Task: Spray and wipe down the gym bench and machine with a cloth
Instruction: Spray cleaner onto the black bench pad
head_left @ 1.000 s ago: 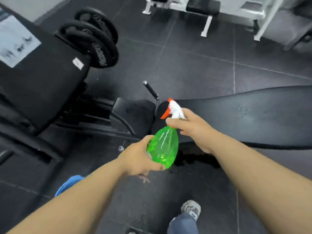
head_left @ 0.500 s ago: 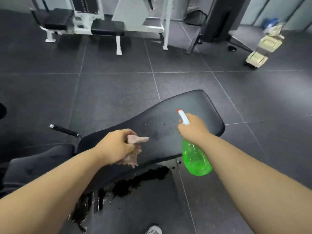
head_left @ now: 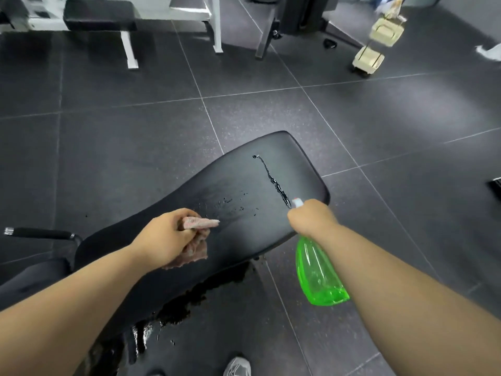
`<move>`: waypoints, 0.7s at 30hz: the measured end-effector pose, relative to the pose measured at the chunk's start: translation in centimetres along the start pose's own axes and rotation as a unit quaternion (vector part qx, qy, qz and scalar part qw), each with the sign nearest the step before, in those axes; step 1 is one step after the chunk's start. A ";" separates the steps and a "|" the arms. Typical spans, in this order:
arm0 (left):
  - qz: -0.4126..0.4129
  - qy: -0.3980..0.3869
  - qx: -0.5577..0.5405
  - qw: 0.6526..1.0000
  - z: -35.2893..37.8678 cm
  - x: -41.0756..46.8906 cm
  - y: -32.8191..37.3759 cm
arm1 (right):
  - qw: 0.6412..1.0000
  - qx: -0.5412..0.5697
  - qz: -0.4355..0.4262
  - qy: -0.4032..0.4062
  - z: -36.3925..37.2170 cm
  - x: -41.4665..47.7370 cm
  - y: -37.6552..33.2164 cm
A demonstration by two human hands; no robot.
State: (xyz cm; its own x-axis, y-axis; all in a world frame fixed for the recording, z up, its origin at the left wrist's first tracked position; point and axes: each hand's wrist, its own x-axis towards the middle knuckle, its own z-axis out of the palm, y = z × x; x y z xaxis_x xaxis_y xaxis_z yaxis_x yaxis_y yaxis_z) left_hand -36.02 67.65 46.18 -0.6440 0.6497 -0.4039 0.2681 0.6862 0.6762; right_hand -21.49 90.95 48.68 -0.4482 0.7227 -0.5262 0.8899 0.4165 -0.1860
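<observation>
A black padded gym bench (head_left: 235,185) runs from lower left to centre right. A wet streak and scattered droplets lie on its far end. My left hand (head_left: 165,237) grips a bunched pinkish cloth (head_left: 195,249) just above the middle of the pad. My right hand (head_left: 311,218) holds the neck of a green spray bottle (head_left: 317,272) at the bench's right edge, nozzle aimed at the streak, the bottle's body hanging below the hand.
A black handle bar (head_left: 40,232) sticks out at the left by the seat pad. White-framed benches (head_left: 108,14) stand at the back, a cream cart (head_left: 376,47) at the upper right. Dark rubber floor tiles surround the bench. A grey shoe (head_left: 237,366) shows at the bottom.
A long wet streak has appeared on the far end of the bench. One second ago both hands held the bottle; now the left grips the cloth. The view has swung right.
</observation>
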 end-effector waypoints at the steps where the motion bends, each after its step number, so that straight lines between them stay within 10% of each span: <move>1: 0.000 -0.003 0.008 1.000 -0.1 0.3 -0.4 | 1.000 0.000 -0.019 0.008 -0.1 0.3 -0.4; 7: -0.009 -0.013 0.018 1.000 -1.6 0.5 -3.7 | 0.986 0.032 -0.143 0.079 -0.6 1.6 -5.9; 16: -0.059 -0.016 0.005 0.998 -3.7 -1.0 -12.2 | 0.993 -0.005 0.013 -0.117 9.6 0.1 -7.1; 21: -0.090 -0.005 -0.014 0.996 -5.0 -2.4 -16.4 | 0.996 0.051 -0.059 -0.053 10.9 0.0 -11.7</move>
State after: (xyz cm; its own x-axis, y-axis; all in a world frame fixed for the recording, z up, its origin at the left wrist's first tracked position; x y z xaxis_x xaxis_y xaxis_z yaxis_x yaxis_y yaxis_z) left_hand -42.43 53.22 39.10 -0.6731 0.5200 -0.5258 0.1284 0.7824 0.6094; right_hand -30.98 80.07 41.84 -0.5439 0.6070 -0.5793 0.8377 0.4328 -0.3331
